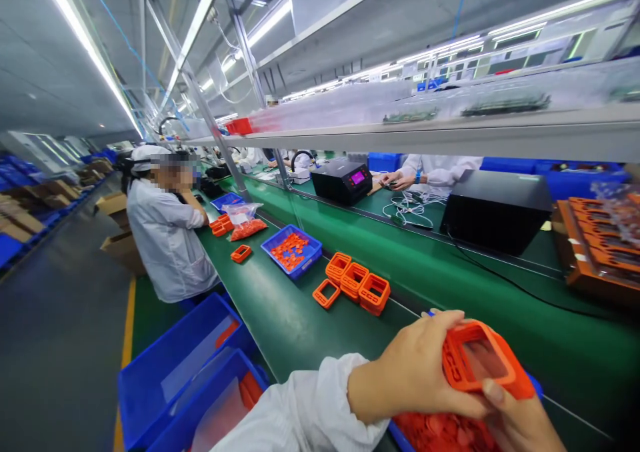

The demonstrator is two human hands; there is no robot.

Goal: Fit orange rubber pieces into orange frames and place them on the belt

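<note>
An orange plastic frame (453,365) with a rectangular window is raised at the lower right, tilted toward the camera. My left hand (420,365) grips its left side, fingers curled over the top edge. From below, my right hand (523,415) holds its lower right corner, the thumb on the rim; its other fingers are mostly hidden. Under both hands sits a blue tray with small orange-red pieces (443,432), partly covered by them. Stacks of similar orange frames (374,293) stand farther along the green bench, with a single frame (327,293) lying beside them.
A blue tray (316,251) holds small orange parts, near a plastic bag (247,220) of orange pieces. Large blue bins (150,389) stand below the bench's left edge. Black boxes (495,209) line the far side under a shelf (450,135). A person in white (167,239) sits at left.
</note>
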